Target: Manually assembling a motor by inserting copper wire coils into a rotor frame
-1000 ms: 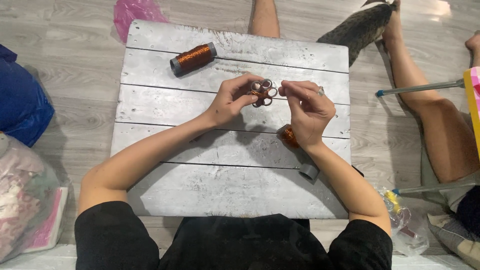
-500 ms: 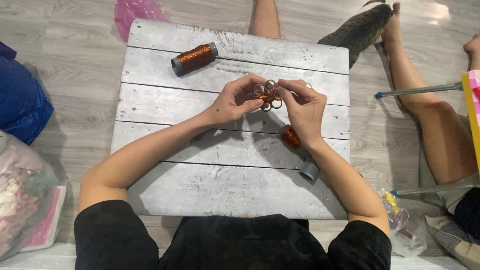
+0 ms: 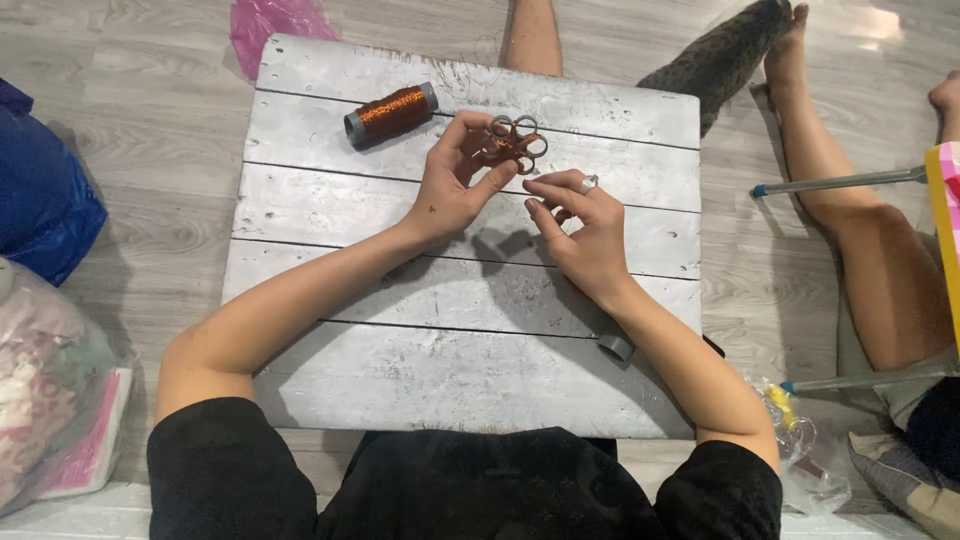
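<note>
Head view: looped coppery wire flower [image 3: 515, 143].

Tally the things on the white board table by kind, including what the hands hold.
Copper wire spool lying free: 1
Grey spool end under the right forearm: 1
Looped copper wire piece in the left hand: 1
Total: 3
</note>
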